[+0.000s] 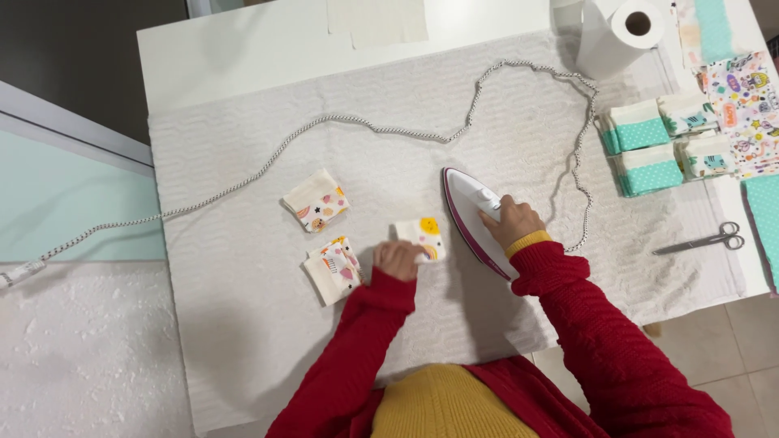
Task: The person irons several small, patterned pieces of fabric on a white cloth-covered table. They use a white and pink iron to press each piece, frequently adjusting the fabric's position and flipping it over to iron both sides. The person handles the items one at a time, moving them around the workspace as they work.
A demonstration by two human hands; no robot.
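Note:
My right hand (513,221) grips the handle of a white and magenta iron (472,212) that rests on a white towel (503,105) spread over the table. My left hand (398,259) has its fingers curled and presses the lower left corner of a small folded patterned fabric piece (423,234), just left of the iron. Two more folded patterned pieces lie further left, one (316,200) higher and one (332,266) beside my left wrist.
The iron's braided cord (365,126) loops across the towel and off the left edge. A paper towel roll (617,32), stacks of teal dotted fabric (645,146), printed cloth (742,101) and scissors (702,240) sit at the right. A white sheet (377,20) lies at the back.

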